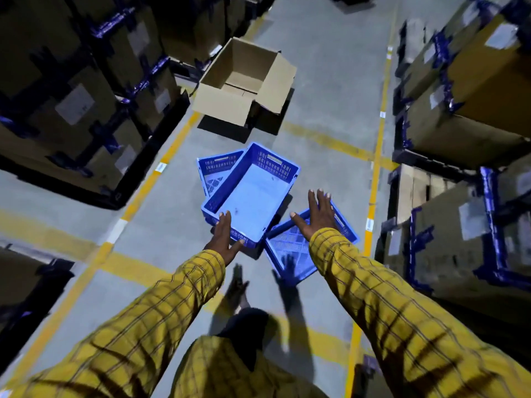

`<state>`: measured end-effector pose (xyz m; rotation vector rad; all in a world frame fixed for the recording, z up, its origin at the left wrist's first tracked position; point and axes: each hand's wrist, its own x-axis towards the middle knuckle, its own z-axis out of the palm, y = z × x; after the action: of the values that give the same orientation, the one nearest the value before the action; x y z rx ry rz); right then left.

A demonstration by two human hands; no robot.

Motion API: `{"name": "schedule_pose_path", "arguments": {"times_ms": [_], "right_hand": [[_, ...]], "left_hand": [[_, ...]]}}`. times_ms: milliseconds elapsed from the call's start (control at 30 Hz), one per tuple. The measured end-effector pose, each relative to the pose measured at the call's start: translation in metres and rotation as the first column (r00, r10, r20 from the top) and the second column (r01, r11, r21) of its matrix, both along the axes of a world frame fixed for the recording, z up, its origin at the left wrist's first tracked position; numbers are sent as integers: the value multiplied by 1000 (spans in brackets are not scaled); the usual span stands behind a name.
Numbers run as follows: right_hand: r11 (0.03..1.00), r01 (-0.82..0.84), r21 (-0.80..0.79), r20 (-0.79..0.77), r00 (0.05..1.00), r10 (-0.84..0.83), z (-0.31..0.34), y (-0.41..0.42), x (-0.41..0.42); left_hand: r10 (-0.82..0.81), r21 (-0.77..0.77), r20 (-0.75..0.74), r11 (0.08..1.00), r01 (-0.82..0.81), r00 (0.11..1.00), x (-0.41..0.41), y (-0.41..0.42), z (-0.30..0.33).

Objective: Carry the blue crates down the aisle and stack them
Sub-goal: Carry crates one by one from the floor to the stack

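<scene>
We see three blue crates on the concrete floor (330,90) of the aisle, between yellow lines: a top crate (253,191) lying askew over a far crate (214,172) at its left and a near crate (290,254) at its right. They overlap loosely and are not yet nested square.

We judge the step in hand to be taking hold of the top crate. To do it well, we would take it by the two long rims, one hand on each side, so that it lifts level, then turn it until its corners line up with the crate below before we let it drop in. A one-sided pull would likely tip it or drag the crates under it.

Both arms reach forward and down in yellow checked sleeves. Our left hand (225,239) is at the near corner of the top crate, palm down, fingers straight and released, thumb spread; whether it touches the rim we cannot tell. Our right hand (317,216) hovers over the near crate, just beside the right side of the top one, fingers (313,201) splayed and released, holding nothing.

An open cardboard box (244,81) stands farther up the aisle, well apart from the crates, and stacked cartons (86,90) line both sides.
</scene>
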<state>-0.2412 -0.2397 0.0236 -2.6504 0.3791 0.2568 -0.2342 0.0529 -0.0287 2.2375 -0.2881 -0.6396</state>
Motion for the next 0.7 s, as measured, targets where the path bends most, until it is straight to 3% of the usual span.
{"name": "schedule_pose_path", "arguments": {"times_ms": [333,700], "right_hand": [[993,-115,6,-126,985,115,-47,-29,151],[921,-387,-43,-201,907,371,-108,-85,268]], "left_hand": [[155,-4,-89,988,-156,984,109,-54,-45],[421,82,-64,906,-416,905,147,-115,-101]]}}
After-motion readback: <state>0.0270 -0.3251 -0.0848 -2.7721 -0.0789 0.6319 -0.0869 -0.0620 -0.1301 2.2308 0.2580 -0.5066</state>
